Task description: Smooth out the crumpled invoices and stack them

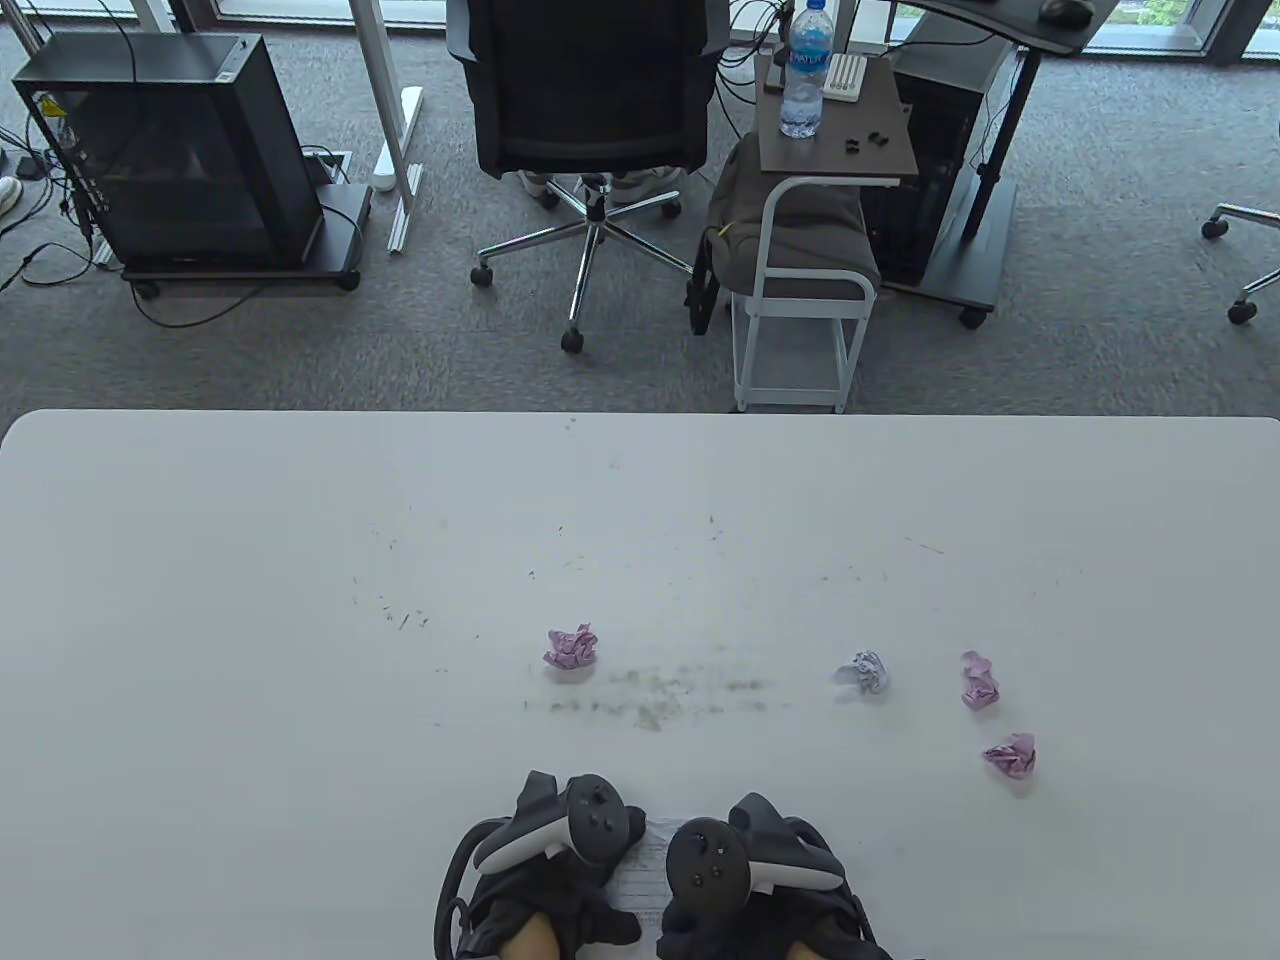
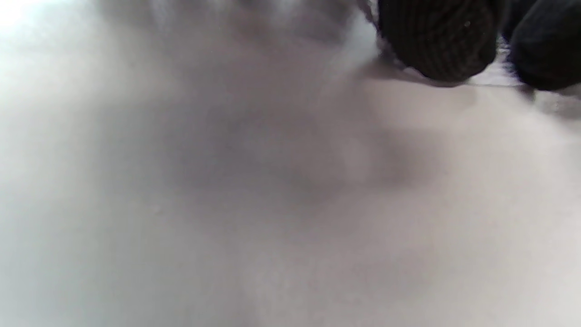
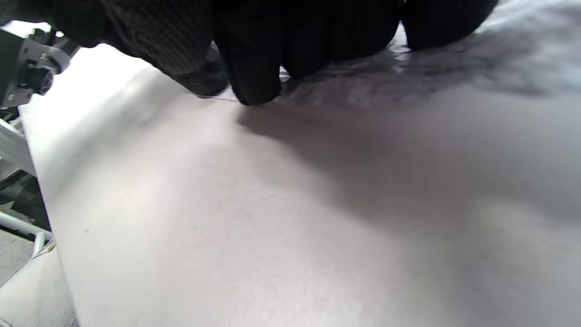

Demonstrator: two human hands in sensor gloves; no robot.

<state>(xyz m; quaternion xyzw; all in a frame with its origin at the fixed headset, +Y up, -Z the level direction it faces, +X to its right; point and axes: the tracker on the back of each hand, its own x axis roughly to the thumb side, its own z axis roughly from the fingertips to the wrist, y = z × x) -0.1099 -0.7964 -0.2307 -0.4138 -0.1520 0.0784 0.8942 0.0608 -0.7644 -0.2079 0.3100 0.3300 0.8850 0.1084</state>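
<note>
A white worktop (image 1: 300, 600) fills the lower half of the table view, seen from above. At its near edge, two gloved hands sit side by side over a pale sheet of paper (image 1: 645, 865) lying flat between them. The left hand (image 1: 545, 870) and the right hand (image 1: 755, 880) both press down on this sheet. In the right wrist view, the right fingers (image 3: 254, 86) curl with their tips down on the paper's edge. Whether they pinch it or only press, I cannot tell. In the left wrist view, only two fingertips (image 2: 435, 45) show, touching the sheet, too blurred to judge their grip.

Four crumpled balls wait further out, all apart from each other. A purple ball (image 1: 571, 648) sits near the middle. A pale bluish ball (image 1: 866, 672) lies to the right. Beyond it are two more purple balls, one farther out (image 1: 980, 680) and one nearer (image 1: 1010, 755).

The task looks early: one sheet is being flattened, four remain, and no stack is visible.
</note>
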